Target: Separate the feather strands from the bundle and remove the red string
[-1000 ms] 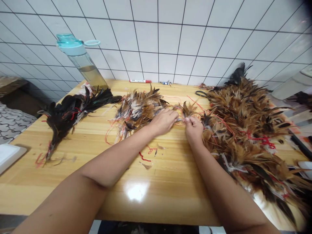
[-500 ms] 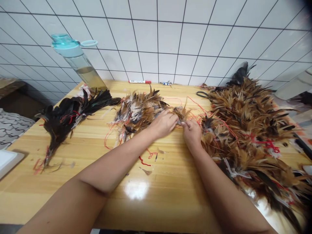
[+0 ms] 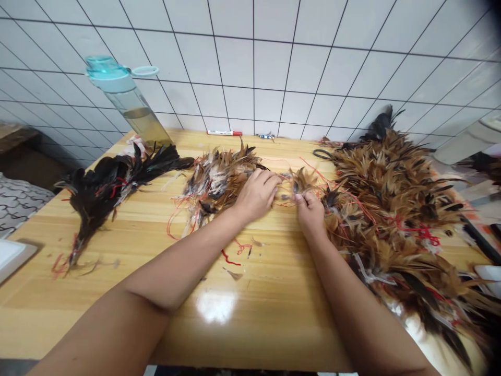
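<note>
Between thumb and fingers, my right hand (image 3: 310, 210) pinches the base of a small bunch of brown feathers (image 3: 304, 180), which points upward. My left hand (image 3: 257, 194) is a little way off, at the right edge of a pile of brown and whitish feathers (image 3: 213, 177). Its fingers are bent and pressed together, and what they hold, if anything, is hidden under them. Thin red string (image 3: 287, 204) and small loose feather bits lie in the gap between the two hands.
A large mass of brown feathers (image 3: 395, 183) covers the table's right side. Black feathers (image 3: 97, 196) lie at the left, by a bottle (image 3: 144, 122) with a blue lid. A red-capped marker (image 3: 224, 132) lies by the tiled wall; red thread scraps (image 3: 230, 258) lie in front.
My hands have moved apart: the left went left to the feather pile's edge, the right shifted slightly right with the small feather bunch, now more fully in view.
</note>
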`<state>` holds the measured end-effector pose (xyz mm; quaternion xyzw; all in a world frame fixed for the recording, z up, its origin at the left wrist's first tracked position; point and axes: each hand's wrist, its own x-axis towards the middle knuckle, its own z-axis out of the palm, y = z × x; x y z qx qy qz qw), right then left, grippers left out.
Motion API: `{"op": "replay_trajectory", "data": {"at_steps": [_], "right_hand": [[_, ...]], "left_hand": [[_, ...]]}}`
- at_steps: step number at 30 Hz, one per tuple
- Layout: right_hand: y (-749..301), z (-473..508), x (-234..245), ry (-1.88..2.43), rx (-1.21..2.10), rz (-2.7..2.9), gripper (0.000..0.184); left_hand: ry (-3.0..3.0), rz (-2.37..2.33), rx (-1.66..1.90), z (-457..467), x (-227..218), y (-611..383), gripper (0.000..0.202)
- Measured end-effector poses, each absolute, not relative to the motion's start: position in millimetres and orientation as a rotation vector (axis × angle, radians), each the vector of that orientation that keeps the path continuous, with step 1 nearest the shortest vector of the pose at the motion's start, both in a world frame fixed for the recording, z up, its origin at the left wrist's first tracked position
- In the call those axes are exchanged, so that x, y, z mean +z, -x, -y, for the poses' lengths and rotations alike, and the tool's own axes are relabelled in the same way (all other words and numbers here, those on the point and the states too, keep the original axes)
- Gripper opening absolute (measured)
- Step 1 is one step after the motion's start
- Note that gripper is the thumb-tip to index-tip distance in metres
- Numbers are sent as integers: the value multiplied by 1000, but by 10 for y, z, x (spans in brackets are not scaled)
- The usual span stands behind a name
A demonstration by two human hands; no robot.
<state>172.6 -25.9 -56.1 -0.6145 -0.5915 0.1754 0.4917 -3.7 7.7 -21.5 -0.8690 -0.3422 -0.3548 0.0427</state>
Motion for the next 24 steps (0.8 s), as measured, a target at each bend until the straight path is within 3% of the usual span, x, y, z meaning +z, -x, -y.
{"op": "replay_trajectory", "data": {"at_steps": [5, 24], "right_hand": [[-1753, 262, -567, 1489, 472, 1243, 26], [-1727, 298, -541, 1616, 284, 1434, 25]], "left_hand": [[2747, 1060, -984, -95, -302, -13, 22], [2885, 1100, -656, -52, -255, -48, 18]]}}
